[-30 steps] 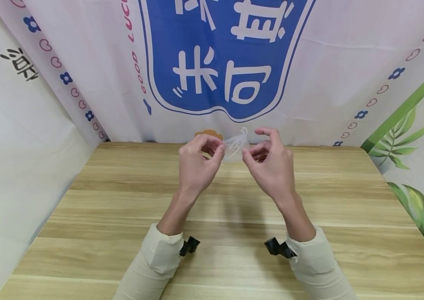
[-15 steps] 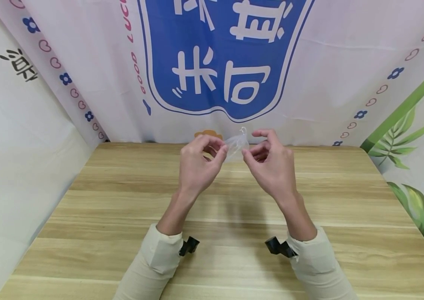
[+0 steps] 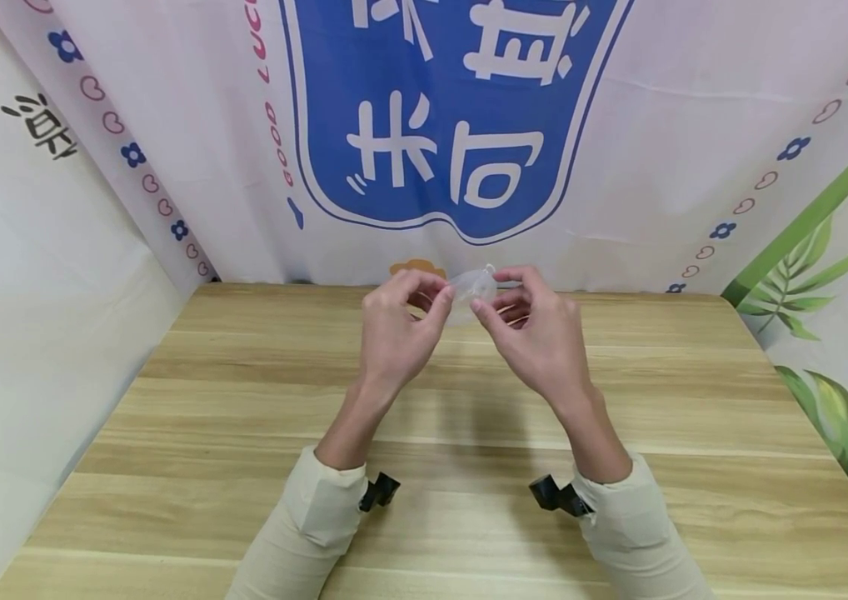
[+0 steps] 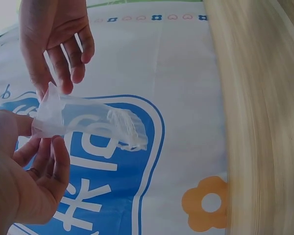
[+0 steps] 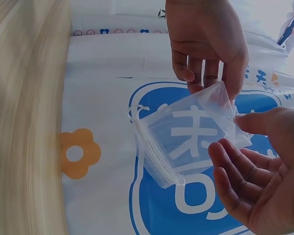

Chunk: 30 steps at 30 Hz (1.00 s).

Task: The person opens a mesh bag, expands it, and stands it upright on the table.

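Observation:
A small translucent drawstring pouch (image 3: pixel 469 300) is held up between both hands, above the table's far edge. White cord runs along one end of it, with a small loop (image 5: pixel 143 107) sticking out at a corner in the right wrist view. My left hand (image 3: pixel 400 329) pinches the pouch's left side between thumb and fingers. From the other side my right hand (image 3: pixel 540 337) pinches the pouch with thumb and index finger, its other fingers curled loosely below. Seen from the left wrist, the pouch (image 4: pixel 88 117) stretches out sideways, with the gathered cord (image 4: pixel 125 127) at its far end.
The wood-grain table (image 3: pixel 244 467) lies under both forearms. Behind it hangs a white printed cloth (image 3: pixel 641 183) with a blue badge (image 3: pixel 439 192). Cloth panels also stand at left and right. Each sleeve cuff carries a black wrist camera (image 3: pixel 559 495).
My right hand has shifted slightly left, and its raised index finger has come down to the pouch. The cord loop now sits lower, beside that fingertip. My left hand has barely moved.

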Available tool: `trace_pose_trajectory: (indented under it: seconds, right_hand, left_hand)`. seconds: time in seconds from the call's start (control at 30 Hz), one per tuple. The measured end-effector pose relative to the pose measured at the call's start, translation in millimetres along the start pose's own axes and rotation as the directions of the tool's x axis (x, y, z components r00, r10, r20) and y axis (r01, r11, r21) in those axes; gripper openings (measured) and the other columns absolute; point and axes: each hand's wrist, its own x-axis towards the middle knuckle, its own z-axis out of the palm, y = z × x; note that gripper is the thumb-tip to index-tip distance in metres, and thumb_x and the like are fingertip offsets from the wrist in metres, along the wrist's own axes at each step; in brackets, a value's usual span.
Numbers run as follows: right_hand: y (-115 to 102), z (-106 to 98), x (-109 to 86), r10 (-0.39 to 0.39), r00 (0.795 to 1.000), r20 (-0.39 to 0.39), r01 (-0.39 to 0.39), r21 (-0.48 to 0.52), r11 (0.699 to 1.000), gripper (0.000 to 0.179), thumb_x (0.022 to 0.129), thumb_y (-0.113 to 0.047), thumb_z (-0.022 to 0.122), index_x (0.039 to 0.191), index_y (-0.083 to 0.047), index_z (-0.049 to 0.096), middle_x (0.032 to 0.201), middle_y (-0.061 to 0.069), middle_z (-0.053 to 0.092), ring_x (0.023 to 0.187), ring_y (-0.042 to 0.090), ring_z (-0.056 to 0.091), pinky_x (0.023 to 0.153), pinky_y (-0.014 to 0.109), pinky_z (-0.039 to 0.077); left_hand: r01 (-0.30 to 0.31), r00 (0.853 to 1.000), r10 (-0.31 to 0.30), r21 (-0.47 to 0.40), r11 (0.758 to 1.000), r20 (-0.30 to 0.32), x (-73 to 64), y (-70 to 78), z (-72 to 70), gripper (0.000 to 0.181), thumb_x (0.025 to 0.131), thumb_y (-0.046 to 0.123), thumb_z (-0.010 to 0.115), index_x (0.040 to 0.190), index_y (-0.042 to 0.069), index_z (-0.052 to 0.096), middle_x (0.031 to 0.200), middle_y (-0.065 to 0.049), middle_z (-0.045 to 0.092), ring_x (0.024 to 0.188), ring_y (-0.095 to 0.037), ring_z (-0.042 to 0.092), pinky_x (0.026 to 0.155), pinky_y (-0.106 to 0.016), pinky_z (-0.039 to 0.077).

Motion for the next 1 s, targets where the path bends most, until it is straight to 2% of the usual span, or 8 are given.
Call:
trace_pose_trajectory:
  seconds: [0.3, 0.5, 0.6, 0.8, 1.0]
  right_hand:
    - [1.4, -0.6, 0.3, -0.019, 1.0, -0.017, 0.019, 0.0, 1.0, 0.038, 0.096, -0.011, 0.079, 0.13, 0.0, 0.067, 0.09, 0.011, 0.082, 0.074, 0.024, 0.079, 0.07, 0.04, 0.067]
    - [1.5, -1.1, 0.5, -0.027, 0.999, -0.017, 0.027, -0.001, 1.0, 0.038, 0.096, -0.01, 0.078, 0.131, -0.001, 0.066, 0.089, 0.01, 0.081, 0.074, 0.022, 0.077, 0.068, 0.018, 0.06]
    - [1.7, -1.6, 0.5, -0.03, 0.999, -0.03, 0.03, 0.005, 1.0, 0.038, 0.096, -0.009, 0.077, 0.131, 0.0, 0.065, 0.088, 0.01, 0.08, 0.073, 0.022, 0.077, 0.068, 0.011, 0.055]
    - [2.3, -1.5, 0.9, -0.04, 0.999, -0.024, 0.04, 0.005, 0.999, 0.038, 0.096, -0.008, 0.076, 0.131, 0.0, 0.065, 0.087, 0.011, 0.08, 0.072, 0.022, 0.076, 0.067, 0.014, 0.056]
    - [3.5, -3.7, 1.4, -0.045, 0.999, -0.02, 0.045, -0.024, 0.999, 0.039, 0.093, -0.006, 0.073, 0.131, 0.0, 0.065, 0.082, 0.008, 0.078, 0.07, 0.02, 0.074, 0.067, 0.018, 0.057]
  left_hand:
    - [-0.012, 1.0, 0.011, -0.02, 1.0, -0.029, 0.3, -2.2, -0.6, 0.012, 0.098, 0.01, 0.077, 0.102, -0.001, 0.079, 0.092, -0.015, 0.076, 0.077, -0.026, 0.074, 0.072, -0.036, 0.066]
    - [-0.055, 0.998, 0.056, -0.016, 0.998, 0.016, -1.3, -1.0, -0.3, 0.01, 0.097, 0.009, 0.078, 0.104, 0.003, 0.082, 0.093, -0.012, 0.075, 0.078, -0.022, 0.075, 0.065, -0.03, 0.065]
    - [-0.079, 0.996, 0.08, -0.018, 0.997, 0.029, -2.2, -0.2, 0.4, 0.009, 0.096, 0.009, 0.08, 0.101, 0.003, 0.084, 0.092, -0.011, 0.075, 0.077, -0.021, 0.074, 0.065, -0.027, 0.064]
    - [-0.103, 0.994, 0.103, 0.011, 0.995, 0.024, -2.5, -0.7, 0.7, 0.007, 0.092, 0.009, 0.084, 0.097, 0.003, 0.086, 0.091, -0.011, 0.074, 0.074, -0.022, 0.073, 0.062, -0.029, 0.061]
    - [-0.079, 0.996, 0.081, 0.066, 0.995, -0.034, -1.3, -2.2, -0.8, 0.005, 0.089, 0.005, 0.085, 0.09, 0.0, 0.083, 0.089, -0.013, 0.073, 0.073, -0.024, 0.073, 0.066, -0.037, 0.064]
